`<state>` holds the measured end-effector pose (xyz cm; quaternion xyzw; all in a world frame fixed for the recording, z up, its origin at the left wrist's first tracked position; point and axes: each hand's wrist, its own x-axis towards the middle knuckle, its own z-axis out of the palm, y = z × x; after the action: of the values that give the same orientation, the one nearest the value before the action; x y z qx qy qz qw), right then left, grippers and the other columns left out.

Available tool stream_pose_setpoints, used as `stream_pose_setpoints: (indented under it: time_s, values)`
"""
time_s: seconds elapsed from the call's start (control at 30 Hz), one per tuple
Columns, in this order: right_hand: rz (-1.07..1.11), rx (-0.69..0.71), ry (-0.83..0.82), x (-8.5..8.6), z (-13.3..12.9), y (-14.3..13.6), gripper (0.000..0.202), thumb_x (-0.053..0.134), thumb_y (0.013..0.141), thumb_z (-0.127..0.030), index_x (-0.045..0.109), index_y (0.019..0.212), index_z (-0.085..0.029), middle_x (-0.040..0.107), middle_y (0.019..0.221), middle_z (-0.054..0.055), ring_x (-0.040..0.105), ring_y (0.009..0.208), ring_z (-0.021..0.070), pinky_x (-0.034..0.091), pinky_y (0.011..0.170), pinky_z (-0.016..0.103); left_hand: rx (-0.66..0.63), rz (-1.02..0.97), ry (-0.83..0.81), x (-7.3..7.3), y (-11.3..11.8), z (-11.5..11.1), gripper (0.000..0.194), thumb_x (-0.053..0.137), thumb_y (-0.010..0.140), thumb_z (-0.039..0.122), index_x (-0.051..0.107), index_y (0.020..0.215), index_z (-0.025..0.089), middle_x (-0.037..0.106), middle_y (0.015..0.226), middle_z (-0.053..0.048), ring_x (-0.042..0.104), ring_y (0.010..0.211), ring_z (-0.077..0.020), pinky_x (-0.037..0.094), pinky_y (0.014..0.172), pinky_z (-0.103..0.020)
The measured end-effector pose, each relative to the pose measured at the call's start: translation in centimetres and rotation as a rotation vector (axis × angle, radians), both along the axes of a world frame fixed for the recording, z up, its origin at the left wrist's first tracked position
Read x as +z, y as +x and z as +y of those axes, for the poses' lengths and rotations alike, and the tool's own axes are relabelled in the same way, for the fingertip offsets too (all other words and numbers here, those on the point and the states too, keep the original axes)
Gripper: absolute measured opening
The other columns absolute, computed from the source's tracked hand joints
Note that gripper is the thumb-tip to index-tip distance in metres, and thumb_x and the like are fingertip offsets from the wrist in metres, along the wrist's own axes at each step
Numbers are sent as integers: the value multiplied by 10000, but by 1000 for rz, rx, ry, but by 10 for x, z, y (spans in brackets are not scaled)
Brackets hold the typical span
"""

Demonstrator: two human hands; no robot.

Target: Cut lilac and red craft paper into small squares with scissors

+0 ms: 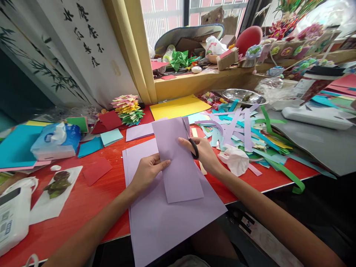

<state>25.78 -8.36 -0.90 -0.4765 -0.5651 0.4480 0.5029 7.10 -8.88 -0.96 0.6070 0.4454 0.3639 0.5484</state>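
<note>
My left hand (pixel 150 171) is closed on the left edge of a narrow sheet of purple paper (pixel 179 167), thumb on top. Black-handled scissors (pixel 194 149) sit in my right hand (pixel 204 152), their blades along the sheet's upper right edge. A thin strip at that edge stands partly apart from the sheet. Beneath lie larger purple sheets (pixel 167 226), which overhang the table's front edge. Folded purple paper (pixel 139 132) rests just behind them.
Paper offcuts (pixel 236 128) and a crumpled tissue (pixel 235 160) lie to the right. On the left are a blue tissue pack (pixel 57 141), blue paper squares (pixel 90 147) and a red square (pixel 97 171). Yellow paper (pixel 179 108) and a metal dish (pixel 244 97) lie behind.
</note>
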Motion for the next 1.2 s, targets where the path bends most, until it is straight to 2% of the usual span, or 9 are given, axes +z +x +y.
stream_pose_setpoints:
  time_s: [0.27,0.53,0.73,0.87,0.97,1.03,1.07,1.1,1.2]
  values:
    - [-5,-41,-14,2,2,0,500,545,699,-616,319,555,-194,296,569,-43,275,494,75,206,424,228,-29,0,-19,0,3,-1,310,635,723,359,668,969,173,694,955,-55,637,860,-236,502,737,-328]
    - [6,-44,5,1,2,1,491,544,707,-606,329,556,-191,315,566,-44,297,495,72,234,428,221,-42,6,-34,-1,3,-3,275,629,731,355,668,927,166,697,940,-51,639,860,-233,505,737,-323]
    - [33,-72,34,1,6,1,471,559,696,-604,406,557,-180,415,560,-32,380,488,72,304,439,215,-27,-51,-91,-3,3,1,285,656,708,346,667,913,148,701,913,-63,642,824,-222,503,722,-316]
    - [12,-125,43,9,18,16,427,533,733,-582,481,623,-172,482,555,-14,449,459,81,369,469,228,27,-110,-103,-4,-3,11,312,665,698,337,654,936,136,703,876,-73,641,786,-209,494,710,-315]
    - [-235,-214,34,15,34,40,401,544,746,-531,552,862,-147,553,658,19,503,532,107,375,500,238,100,-126,-112,-5,-9,20,308,680,676,340,660,898,128,705,842,-78,643,761,-205,488,720,-322]
    - [-512,-330,-14,17,45,57,552,609,709,-462,468,1122,-125,599,801,55,541,627,141,383,535,251,129,-132,-110,-7,-12,24,316,685,665,351,661,886,127,704,853,-82,643,761,-205,483,731,-325]
    - [-678,-366,-28,18,50,64,608,616,709,-425,420,1189,-108,605,880,84,556,699,162,389,563,258,136,-136,-103,-7,-14,26,325,686,662,357,660,891,128,703,863,-83,642,765,-203,480,735,-322]
    - [-864,-375,-44,17,54,70,590,606,722,-396,420,1195,-97,598,946,113,561,767,183,392,587,264,140,-141,-94,-8,-15,27,338,687,660,362,657,905,130,702,873,-83,640,772,-202,478,740,-320]
    - [-1276,-345,-78,16,58,76,314,535,780,-247,545,1055,-95,590,1002,163,541,907,247,382,633,292,136,-162,-70,-9,-16,28,370,684,666,362,647,956,135,697,899,-81,635,798,-197,469,764,-318]
